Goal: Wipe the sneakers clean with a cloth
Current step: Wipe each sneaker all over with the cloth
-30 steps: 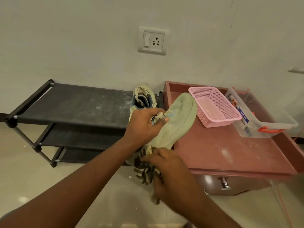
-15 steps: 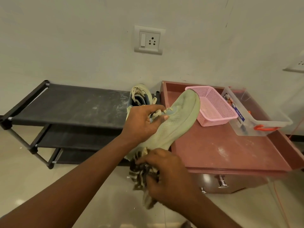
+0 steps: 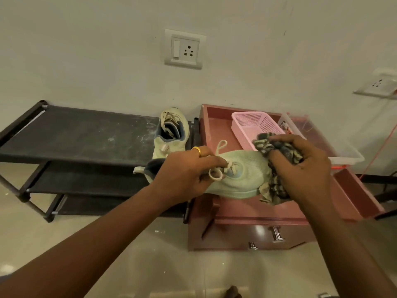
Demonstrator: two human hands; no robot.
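Below, from my remote post, I see the black shoe rack point(image 3: 81, 134) standing against the wall, its top shelf dusted with white powder, and just to the right of the rack a reddish cabinet point(image 3: 240, 214) with a raised-rim top. On that top, well right of the rack, sit a clear plastic box point(image 3: 348, 157) and a pink basket point(image 3: 253, 127) side by side. One pale green sneaker point(image 3: 171, 134) stands on the rack's right end, laces loose. The second sneaker point(image 3: 242, 175) is held in the air, off the rack's right end and over the cabinet's front left corner, toe pointing right. The left hand point(image 3: 184, 175), wearing a gold ring point(image 3: 197, 150), is closed around its laced middle. The right hand point(image 3: 300, 168) is clenched on a striped cloth point(image 3: 272, 188), bunched against the toe.
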